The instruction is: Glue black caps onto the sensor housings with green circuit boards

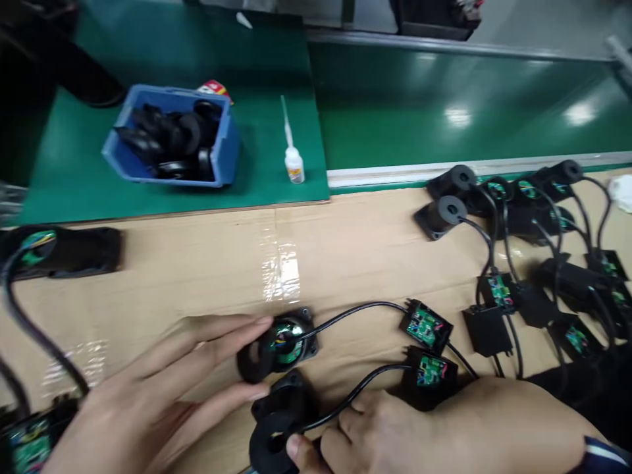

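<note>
My left hand [172, 382] pinches a black ring-shaped foam pad [254, 361] between its fingers and thumb. The pad leans at the open end of a black housing [309, 329], where a round green circuit board [286, 349] and thin wires show. Just below lies a second black housing [291, 398] with a similar black ring [269, 444] at its near end. My right hand [365, 431] has its thumb against that ring, fingers curled; part of its grip is hidden. Black cables run from both housings to small black boxes with green boards [427, 326].
A blue bin [227, 155] of black round parts and a white dropper bottle [295, 164] stand on the green mat [266, 191]. Several cabled housings [447, 214] crowd the right side. Another housing [83, 250] lies at left on the cardboard [345, 250].
</note>
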The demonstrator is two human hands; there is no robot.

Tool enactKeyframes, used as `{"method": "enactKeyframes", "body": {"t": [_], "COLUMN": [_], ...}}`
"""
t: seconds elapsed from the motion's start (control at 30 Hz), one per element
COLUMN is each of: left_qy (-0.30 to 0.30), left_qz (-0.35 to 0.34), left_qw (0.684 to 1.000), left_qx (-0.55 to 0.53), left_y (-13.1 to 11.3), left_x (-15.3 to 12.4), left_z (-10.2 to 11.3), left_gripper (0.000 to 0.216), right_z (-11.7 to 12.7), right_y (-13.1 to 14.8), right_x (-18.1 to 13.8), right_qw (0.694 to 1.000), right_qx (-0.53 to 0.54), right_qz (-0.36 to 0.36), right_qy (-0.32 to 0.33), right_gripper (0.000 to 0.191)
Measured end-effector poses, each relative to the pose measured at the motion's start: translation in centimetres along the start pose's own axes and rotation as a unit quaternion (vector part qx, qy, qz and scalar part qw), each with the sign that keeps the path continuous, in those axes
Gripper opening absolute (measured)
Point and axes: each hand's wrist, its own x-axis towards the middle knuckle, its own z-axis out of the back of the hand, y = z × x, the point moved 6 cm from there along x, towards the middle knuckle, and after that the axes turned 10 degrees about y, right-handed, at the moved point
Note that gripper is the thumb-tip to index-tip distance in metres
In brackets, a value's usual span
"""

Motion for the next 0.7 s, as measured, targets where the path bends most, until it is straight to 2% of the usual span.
{"method": "enactKeyframes", "body": {"t": [0.1, 0.23, 0.47, 0.7], "left_qy": [-0.001, 0.004, 0.033, 0.058], "left_qz": [-0.026, -0.048, -0.071, -0.07], "left_qw": [0.999, 0.997, 0.995, 0.987], "left_qx": [0.03, 0.054, 0.063, 0.132], "left_y": [-1.8, -2.8, -2.8, -3.0], "left_x": [1.6, 3.0, 3.7, 4.3], "left_z": [0.0, -0.2, -0.3, -0.5], "left_gripper": [0.06, 0.048, 0.047, 0.052], "right_z": [-0.6, -1.2, -0.8, -1.3], "right_y": [0.8, 1.2, 1.0, 1.7], "right_x": [0.2, 0.1, 0.2, -0.1], "right_qw": [0.999, 0.999, 0.998, 0.997], "right_qx": [-0.019, -0.015, -0.013, -0.027], "right_qz": [-0.02, -0.023, -0.025, -0.028], "right_qy": [-0.035, -0.035, -0.048, -0.063], "right_gripper": [0.004, 0.012, 0.006, 0.008]}}
